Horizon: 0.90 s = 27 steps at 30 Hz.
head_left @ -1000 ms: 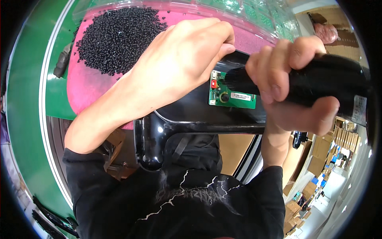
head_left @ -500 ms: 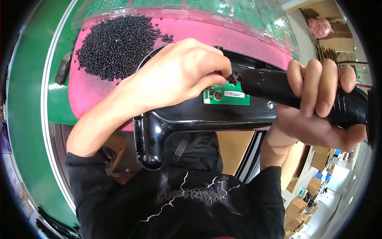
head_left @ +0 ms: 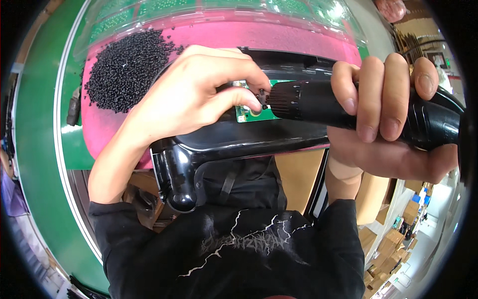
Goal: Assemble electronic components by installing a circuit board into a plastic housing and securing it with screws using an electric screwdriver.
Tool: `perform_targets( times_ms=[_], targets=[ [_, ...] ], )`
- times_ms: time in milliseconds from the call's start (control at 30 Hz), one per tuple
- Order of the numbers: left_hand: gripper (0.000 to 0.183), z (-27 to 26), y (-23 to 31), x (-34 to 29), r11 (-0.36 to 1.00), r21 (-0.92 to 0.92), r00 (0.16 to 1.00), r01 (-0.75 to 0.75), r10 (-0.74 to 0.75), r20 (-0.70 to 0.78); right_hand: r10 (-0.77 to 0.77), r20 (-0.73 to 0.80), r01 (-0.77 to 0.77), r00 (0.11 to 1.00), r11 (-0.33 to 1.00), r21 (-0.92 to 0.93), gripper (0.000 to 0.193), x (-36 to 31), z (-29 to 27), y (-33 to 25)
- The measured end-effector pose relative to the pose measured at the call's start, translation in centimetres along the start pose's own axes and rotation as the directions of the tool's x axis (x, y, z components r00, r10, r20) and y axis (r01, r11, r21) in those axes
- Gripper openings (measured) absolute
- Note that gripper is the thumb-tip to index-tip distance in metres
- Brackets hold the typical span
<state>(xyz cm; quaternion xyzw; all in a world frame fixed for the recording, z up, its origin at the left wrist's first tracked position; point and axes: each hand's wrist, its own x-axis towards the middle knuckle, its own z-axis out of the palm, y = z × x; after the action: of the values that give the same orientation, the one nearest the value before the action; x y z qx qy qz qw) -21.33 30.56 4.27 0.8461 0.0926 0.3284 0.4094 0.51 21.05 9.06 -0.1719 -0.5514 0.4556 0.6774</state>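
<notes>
My right hand [head_left: 381, 107] is wrapped round the thick body of a black electric screwdriver [head_left: 318, 99], which points left. At its nose, my left hand [head_left: 201, 84] pinches a few small black screws [head_left: 262, 99] between thumb and forefinger. The screwdriver's bit and the exact contact there are hidden by fingers and screws. Beneath both lies a green circuit board [head_left: 243, 117], partly covered by the hand and tool. It sits in a black plastic housing [head_left: 249, 135] with a rounded arm at its near left corner.
A heap of small black screws [head_left: 127, 70] lies on a pink mat [head_left: 214, 36] at the far left. Behind it stands a clear plastic tray [head_left: 149, 21] over green boards. A dark, short object [head_left: 73, 110] rests on the green table [head_left: 37, 139]. Cardboard boxes [head_left: 393, 244] are stacked at the right.
My left hand has moved left and its thumb and forefinger now sit at the screwdriver's nose. The screwdriver has shifted left, covering more of the board. The whole view has shifted slightly.
</notes>
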Motion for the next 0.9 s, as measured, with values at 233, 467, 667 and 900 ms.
perform_targets(
  times_ms=[233, 467, 667, 900],
  targets=[
    [0.006, -0.2, 0.2, 0.0, 0.985, 0.126, 0.968, 0.116, -0.084, -0.236, 0.020, -0.028, -0.024, 0.999, 0.990, -0.140, 0.064, -1.2, -1.7, 0.0],
    [0.022, -0.2, 0.0, -0.1, 0.953, 0.253, 0.981, 0.167, -0.135, -0.140, 0.103, -0.207, -0.146, 0.973, 0.968, -0.205, 0.063, -1.5, -1.6, -0.4],
    [0.012, 0.1, 0.0, -0.2, 0.964, 0.231, 0.990, 0.133, -0.120, -0.070, 0.161, -0.250, -0.205, 0.955, 0.965, -0.165, 0.059, -1.3, -1.5, 0.4],
    [0.010, 0.4, -0.7, -0.3, 0.970, 0.233, 0.998, 0.063, -0.066, 0.004, 0.156, -0.276, -0.241, 0.948, 0.920, -0.308, 0.065, -0.9, -0.4, 1.0]
  ],
)
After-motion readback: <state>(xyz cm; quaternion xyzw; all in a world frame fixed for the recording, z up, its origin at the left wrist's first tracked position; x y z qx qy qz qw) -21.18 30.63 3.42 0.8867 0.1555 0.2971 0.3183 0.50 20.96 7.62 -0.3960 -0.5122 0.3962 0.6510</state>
